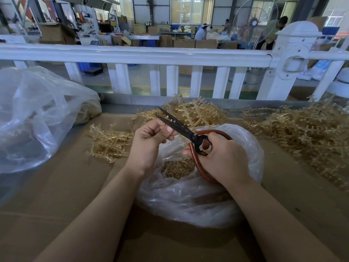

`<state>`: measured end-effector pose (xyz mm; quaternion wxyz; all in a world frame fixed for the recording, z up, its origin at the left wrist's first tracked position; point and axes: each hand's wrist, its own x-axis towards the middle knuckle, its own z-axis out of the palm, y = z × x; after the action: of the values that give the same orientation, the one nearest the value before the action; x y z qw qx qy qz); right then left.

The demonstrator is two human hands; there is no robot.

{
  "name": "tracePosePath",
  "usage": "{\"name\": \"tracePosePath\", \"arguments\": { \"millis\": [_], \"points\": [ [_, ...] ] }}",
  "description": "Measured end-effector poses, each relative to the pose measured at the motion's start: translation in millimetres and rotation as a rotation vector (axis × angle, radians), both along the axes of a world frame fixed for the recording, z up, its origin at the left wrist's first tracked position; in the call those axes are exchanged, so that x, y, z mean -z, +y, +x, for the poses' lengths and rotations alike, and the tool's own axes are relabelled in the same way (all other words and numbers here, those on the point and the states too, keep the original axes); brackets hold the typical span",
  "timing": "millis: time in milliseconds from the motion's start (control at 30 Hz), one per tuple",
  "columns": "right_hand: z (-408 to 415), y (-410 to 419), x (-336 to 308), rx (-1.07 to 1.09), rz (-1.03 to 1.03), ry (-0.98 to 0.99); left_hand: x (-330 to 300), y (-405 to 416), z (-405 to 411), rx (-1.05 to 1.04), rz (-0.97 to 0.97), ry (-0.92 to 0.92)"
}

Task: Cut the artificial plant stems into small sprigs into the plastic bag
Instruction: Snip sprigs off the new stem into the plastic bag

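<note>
Forearms lead to the left hand [151, 137] pinching a thin, light, springy-looking stem [166, 123] just beside the scissors [181, 127], whose red handles the right hand [222, 157] grips above the plastic bag [188, 197].

Black-bladed scissors [181, 127] with red-brown handles, golden-tan plant stems [302, 133], a clear milky plastic bag [188, 201], white railing [132, 54].
</note>
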<state>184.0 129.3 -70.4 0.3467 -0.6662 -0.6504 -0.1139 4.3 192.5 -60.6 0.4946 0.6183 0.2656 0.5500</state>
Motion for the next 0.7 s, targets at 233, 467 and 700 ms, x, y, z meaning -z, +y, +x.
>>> {"name": "tracePosePath", "arguments": {
  "millis": [233, 467, 700],
  "points": [
    [0.7, -0.2, 0.6, 0.005, -0.019, 0.019, -0.9, -6.4, 6.1, -0.019, 0.096, 0.085],
    [-0.2, -1.2, 0.7, -0.025, 0.005, 0.047, -0.9, -4.5, 5.4, -0.017, 0.111, 0.107],
    [-1.9, -2.0, -2.1, -0.038, -0.032, 0.079, -3.9, -6.6, 6.0, 0.016, 0.096, 0.056]
  ]
}}
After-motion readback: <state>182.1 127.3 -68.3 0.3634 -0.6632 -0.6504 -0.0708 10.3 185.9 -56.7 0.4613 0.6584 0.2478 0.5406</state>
